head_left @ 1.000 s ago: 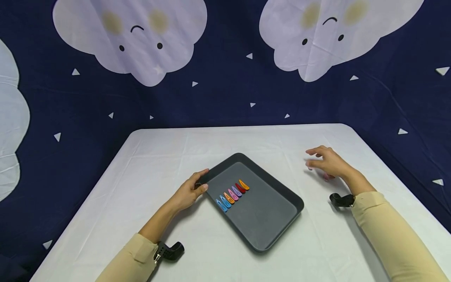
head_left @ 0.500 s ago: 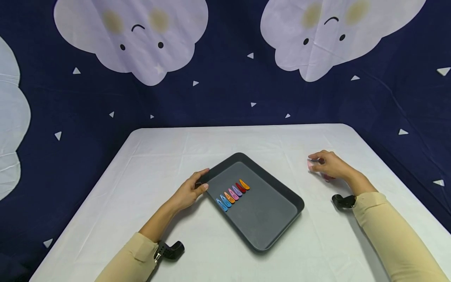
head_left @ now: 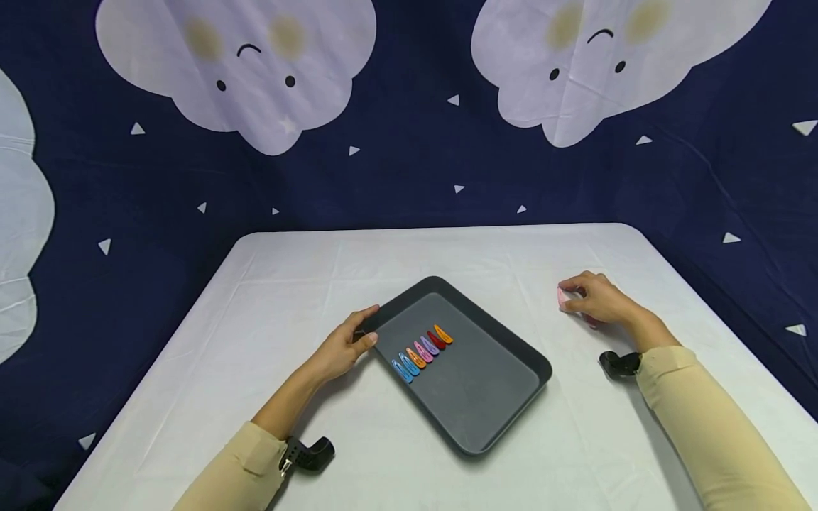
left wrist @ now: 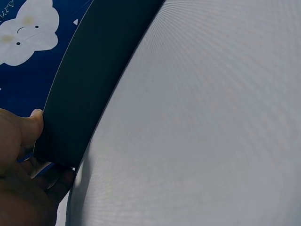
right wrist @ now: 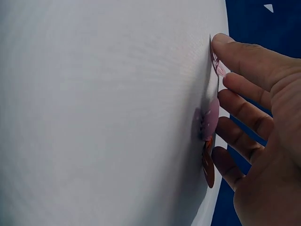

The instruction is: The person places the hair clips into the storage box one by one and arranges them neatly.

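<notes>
My left hand (head_left: pixel 341 348) grips the left corner of a dark grey tray (head_left: pixel 486 355), thumb at the rim and fingers beneath, as the left wrist view shows. Several snap hair clips (head_left: pixel 422 352) lie in a slanting row in the tray, in blue, orange, pink, purple and red. To the right of the tray, my right hand (head_left: pixel 597 297) pinches a pink hair clip (head_left: pixel 562 298) between thumb and forefinger, low over the table. Under its other fingers, in the right wrist view, are a pink toothed clip (right wrist: pixel 212 120) and an orange-brown one (right wrist: pixel 208 167).
A white cloth covers the table (head_left: pixel 307 277). Behind it hangs a dark blue curtain (head_left: pixel 409 184) with clouds and small triangles. Black wrist cameras sit on both forearms, the left one (head_left: pixel 312 454) close to the tabletop.
The right hand has come down slightly and its thumb and forefinger have closed on the pink hair clip. The left hand and the tray have stayed in place.
</notes>
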The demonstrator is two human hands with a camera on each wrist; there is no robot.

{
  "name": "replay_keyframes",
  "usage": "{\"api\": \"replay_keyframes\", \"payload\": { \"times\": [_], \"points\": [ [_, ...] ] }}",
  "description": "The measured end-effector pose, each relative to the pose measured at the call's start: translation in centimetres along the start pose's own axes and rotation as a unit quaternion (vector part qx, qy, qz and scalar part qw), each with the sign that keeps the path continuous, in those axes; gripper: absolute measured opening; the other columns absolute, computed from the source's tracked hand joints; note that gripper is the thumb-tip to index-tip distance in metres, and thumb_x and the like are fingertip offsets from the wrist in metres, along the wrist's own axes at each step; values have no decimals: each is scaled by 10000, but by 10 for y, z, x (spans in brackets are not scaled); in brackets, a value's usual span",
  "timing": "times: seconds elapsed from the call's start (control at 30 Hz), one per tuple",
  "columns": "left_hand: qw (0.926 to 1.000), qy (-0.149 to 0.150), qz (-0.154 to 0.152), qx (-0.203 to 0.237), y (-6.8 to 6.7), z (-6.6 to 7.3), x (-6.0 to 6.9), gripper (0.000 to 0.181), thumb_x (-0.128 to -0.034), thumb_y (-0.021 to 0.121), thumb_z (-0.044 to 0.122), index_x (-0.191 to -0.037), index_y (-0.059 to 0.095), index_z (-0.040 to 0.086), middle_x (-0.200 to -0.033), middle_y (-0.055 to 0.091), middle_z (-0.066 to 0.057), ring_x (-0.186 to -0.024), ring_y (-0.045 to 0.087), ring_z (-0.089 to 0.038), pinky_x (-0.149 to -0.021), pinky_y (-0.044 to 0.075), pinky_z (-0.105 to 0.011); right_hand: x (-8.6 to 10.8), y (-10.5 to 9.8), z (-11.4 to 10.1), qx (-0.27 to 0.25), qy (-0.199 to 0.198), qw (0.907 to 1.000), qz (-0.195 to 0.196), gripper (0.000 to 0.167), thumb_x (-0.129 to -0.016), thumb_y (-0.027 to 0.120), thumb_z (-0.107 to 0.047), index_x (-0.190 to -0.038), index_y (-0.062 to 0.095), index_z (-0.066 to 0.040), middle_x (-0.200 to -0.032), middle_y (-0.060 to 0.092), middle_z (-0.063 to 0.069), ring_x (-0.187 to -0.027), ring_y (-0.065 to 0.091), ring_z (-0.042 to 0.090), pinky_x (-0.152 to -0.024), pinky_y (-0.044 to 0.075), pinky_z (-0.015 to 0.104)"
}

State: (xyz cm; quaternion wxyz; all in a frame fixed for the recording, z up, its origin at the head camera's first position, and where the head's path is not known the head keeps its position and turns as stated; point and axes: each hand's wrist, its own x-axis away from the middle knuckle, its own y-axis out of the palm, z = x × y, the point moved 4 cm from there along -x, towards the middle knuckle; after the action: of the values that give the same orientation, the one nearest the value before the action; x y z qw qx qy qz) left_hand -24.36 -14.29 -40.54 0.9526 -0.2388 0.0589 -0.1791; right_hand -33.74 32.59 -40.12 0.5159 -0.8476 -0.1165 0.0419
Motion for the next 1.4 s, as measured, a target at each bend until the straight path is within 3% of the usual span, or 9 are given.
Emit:
{"api": "replay_keyframes", "payload": {
  "times": [0.27,0.67,0.9,1.03,1.17,1.4],
  "points": [
    [9998,165,36,-48,0,1,-1,538,-972,504,128,-1468,308,60,-1401,412,-205,-1093,514,-262,-878,452,-263,-1,1,-2,124,6,9999,12,568,-800,726,-274,-1278,563,-14,-1178,532,199,-1022,365,308,-841,294,405],
    [9999,133,42,-47,0,2,0,542,-976,502,152,-1473,302,72,-1427,393,-209,-1134,511,-286,-926,448,-369,0,2,0,133,29,9999,43,563,-807,723,-307,-1270,573,-23,-1132,533,176,-986,369,290,-793,305,356],
    [9999,93,55,4,0,3,0,547,-976,503,154,-1475,296,66,-1428,392,-211,-1136,512,-297,-925,449,-382,3,-5,-9,62,-345,9989,299,498,-832,698,-227,-1263,574,-10,-1156,578,199,-1034,456,329,-850,360,415],
    [9999,105,71,-70,0,1,0,541,-975,507,160,-1471,309,75,-1432,394,-205,-1131,516,-288,-923,452,-368,5,-10,-20,-45,-583,9977,348,501,-855,691,-257,-1272,565,-9,-1182,565,208,-1094,453,364,-863,373,463],
    [9999,112,61,-79,-1,0,-1,535,-977,503,158,-1470,312,75,-1432,390,-209,-1119,518,-286,-902,458,-346,6,-14,-31,-115,-664,9971,354,528,-856,692,-317,-1288,559,-44,-1205,542,180,-1115,425,350,-829,377,429],
    [9999,101,34,-69,-1,1,0,543,-977,501,157,-1475,300,74,-1430,392,-206,-1115,520,-280,-894,458,-342,7,-19,-56,-241,-1122,9913,646,481,-830,724,-287,-1246,596,-81,-1174,576,111,-1085,444,289,-848,361,420]
  ]
}}
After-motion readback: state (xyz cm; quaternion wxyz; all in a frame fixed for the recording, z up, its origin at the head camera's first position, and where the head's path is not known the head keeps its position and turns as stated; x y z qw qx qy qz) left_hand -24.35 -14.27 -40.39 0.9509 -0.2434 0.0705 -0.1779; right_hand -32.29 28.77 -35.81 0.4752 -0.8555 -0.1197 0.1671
